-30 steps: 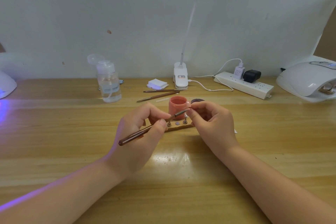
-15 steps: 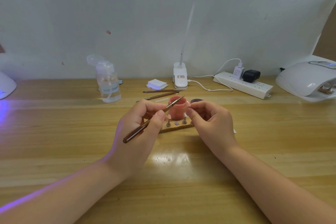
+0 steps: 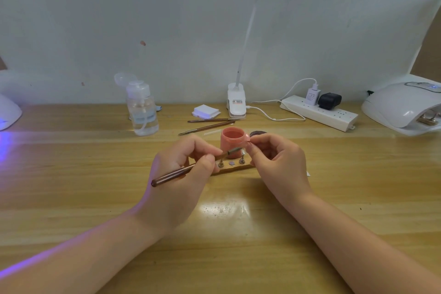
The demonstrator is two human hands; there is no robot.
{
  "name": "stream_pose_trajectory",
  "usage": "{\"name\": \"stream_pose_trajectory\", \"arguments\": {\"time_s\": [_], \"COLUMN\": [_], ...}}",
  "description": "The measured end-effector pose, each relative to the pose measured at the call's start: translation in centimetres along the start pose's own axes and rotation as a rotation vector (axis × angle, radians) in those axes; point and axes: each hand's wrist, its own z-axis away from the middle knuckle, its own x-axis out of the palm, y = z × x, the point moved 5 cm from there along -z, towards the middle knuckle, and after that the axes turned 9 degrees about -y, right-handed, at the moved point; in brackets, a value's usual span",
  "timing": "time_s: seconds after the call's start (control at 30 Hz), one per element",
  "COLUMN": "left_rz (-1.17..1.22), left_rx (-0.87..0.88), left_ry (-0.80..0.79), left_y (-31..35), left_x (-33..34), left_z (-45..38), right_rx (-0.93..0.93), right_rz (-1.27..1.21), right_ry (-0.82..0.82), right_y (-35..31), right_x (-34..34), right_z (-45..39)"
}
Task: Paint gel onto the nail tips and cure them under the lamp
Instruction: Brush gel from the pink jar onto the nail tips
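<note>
Brown slim gel brush (image 3: 191, 169) pinched in left hand (image 3: 181, 174); right hand (image 3: 276, 160) pinches small nail tip (image 3: 244, 152) before pink gel pot (image 3: 232, 142). Stroke lightly, keep tip steady.

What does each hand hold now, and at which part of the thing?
The left hand pinches the brush near its front end. The right hand pinches something small at its fingertips, probably a nail tip; it is too small to tell.

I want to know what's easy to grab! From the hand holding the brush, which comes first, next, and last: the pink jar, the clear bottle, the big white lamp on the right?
From the left hand:
1. Pink jar, just behind it.
2. Clear bottle, farther back on the left.
3. White curing lamp, at the table's far right.
</note>
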Motion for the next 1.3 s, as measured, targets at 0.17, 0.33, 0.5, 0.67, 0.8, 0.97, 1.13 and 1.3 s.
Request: {"name": "stream_pose_trajectory", "arguments": {"time_s": [0.17,0.33,0.5,0.67,0.8,0.97,1.13,1.3], "left_rz": [-0.076,-0.063,-0.376,-0.482,-0.503,-0.379,-0.075,0.107], "left_rx": [0.015,-0.014,-0.306,-0.508,-0.539,-0.6,-0.783,-0.863], "left_ry": [-0.036,0.085,0.004,-0.218,-0.337,-0.26,-0.047,0.014], "left_y": [0.7,1.0,-0.4,-2.3,-3.1,-3.9,-5.4,-7.4], "left_x": [0.3,-1.1,-1.5,0.1,2.1,1.7,-1.7,-4.0], "left_z": [-0.4,-2.0,-8.7,-13.0,-13.3,-13.1,-11.9,-9.8], "right_rx": [-0.009,0.014,0.009,-0.002,-0.012,-0.012,-0.003,-0.007], "right_rz": [0.031,-0.001,0.01,0.0,0.0,0.007,0.012,0.025], "right_ry": [-0.003,0.0,0.011,0.014,0.007,0.002,-0.012,-0.023], "right_y": [-0.2,0.1,0.2,0.4,0.4,0.4,0.3,0.1], "right_x": [0.0,-0.1,0.1,0.2,0.4,0.4,0.4,0.5], "right_z": [0.0,-0.1,-0.1,-0.2,-0.2,-0.2,-0.2,-0.1]}}
